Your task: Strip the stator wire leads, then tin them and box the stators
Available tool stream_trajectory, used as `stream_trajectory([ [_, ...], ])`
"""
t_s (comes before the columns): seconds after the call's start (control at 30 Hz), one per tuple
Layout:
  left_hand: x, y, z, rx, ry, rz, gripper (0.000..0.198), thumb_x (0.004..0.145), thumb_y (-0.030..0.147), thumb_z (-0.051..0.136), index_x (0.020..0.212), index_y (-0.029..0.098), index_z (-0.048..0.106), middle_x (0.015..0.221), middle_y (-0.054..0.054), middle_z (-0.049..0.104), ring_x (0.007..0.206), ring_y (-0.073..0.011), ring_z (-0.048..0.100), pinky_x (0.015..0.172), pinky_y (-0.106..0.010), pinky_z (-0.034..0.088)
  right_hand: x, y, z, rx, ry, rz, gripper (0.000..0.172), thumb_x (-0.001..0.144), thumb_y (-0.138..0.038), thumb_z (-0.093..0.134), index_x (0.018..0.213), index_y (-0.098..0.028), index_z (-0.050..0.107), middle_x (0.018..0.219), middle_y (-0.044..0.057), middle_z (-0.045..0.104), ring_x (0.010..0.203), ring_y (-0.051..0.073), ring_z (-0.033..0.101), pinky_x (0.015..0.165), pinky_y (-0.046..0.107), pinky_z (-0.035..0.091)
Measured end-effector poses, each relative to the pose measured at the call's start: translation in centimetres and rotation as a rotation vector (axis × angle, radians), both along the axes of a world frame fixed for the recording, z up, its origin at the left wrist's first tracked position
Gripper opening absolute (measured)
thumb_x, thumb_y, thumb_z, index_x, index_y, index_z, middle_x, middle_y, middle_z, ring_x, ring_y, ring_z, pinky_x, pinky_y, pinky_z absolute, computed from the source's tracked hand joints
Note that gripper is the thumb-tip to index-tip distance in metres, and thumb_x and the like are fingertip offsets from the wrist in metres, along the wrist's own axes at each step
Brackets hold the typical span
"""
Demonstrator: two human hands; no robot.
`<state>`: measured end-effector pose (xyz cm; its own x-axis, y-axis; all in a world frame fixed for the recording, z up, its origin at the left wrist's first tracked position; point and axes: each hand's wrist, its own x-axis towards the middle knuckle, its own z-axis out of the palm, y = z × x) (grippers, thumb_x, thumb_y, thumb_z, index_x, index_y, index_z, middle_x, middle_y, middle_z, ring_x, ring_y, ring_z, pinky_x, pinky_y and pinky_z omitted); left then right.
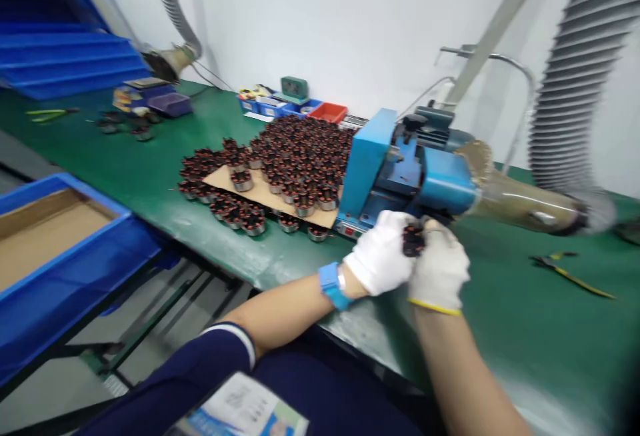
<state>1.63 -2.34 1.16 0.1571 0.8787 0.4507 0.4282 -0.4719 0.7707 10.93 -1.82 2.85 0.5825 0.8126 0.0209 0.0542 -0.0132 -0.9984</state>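
You are gripping a small wound coil (413, 239), left hand (381, 251) and right hand (440, 271) both closed on it, steadying it just before the blue machine (400, 166).

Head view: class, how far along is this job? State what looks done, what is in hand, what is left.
Done: unclear; nothing marks any part as finished. In hand: the left hand and right hand grip one wound part in front of the blue machine. Left: probably the large pile of similar parts on the cardboard sheet and green bench.
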Motion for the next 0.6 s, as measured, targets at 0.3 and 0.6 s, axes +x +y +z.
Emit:
stream_trajectory([
  [0.3, -7.1, -6.7, -0.7, -0.481, -0.755, -0.069, 0.038, 0.074, 0.034, 0.071, 0.104, 0.022, 0.051, 0.088, -0.005, 0.064, 0.065, -0.0158, 0.061, 0.067, -0.038, 0.058, -3.0, -4.6, -2.0, 0.186, 0.071, 0.345, 0.033, 0.083, -0.047, 0.063, 0.077, -0.015, 0.072, 0.074, 0.007, 0.075, 0.067, 0.018, 0.070, 0.065, 0.028, 0.054],
  [0.6, -19.8, -11.4, -1.7, -0.442, -0.711, 0.313, 0.053, 0.065, 0.038, 0.080, 0.112, 0.021, 0.061, 0.114, -0.013, 0.069, 0.093, -0.0270, 0.069, 0.091, -0.052, 0.055, -2.2, -4.8, -1.9, -0.026, 0.012, 0.228, 0.038, 0.072, -0.054, 0.068, 0.078, -0.017, 0.071, 0.077, 0.012, 0.075, 0.051, 0.018, 0.060, 0.041, 0.027, 0.038],
])
